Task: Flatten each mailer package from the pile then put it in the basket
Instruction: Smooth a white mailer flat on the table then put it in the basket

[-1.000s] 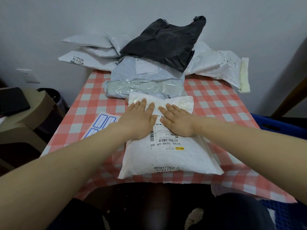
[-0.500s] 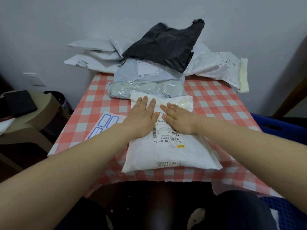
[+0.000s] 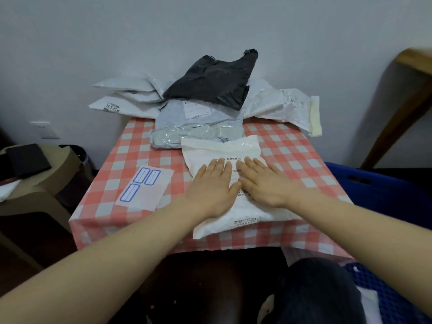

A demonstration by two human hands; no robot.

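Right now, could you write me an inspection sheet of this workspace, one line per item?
Surface: table, covered in red-and-white checks.
Job's things: white mailer lies near the front edge; pile of mailers at the back; blue basket to the right of the table.
Clutter: label sheet left of the white mailer.
Grippers: left hand and right hand press flat on the white mailer, side by side.
Cables: nothing seen.
Surroundings: wall socket, stool at left, wooden frame at right.

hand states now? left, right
Left hand: open, flat, pressing the white plastic mailer package.
Right hand: open, flat, pressing the same mailer.
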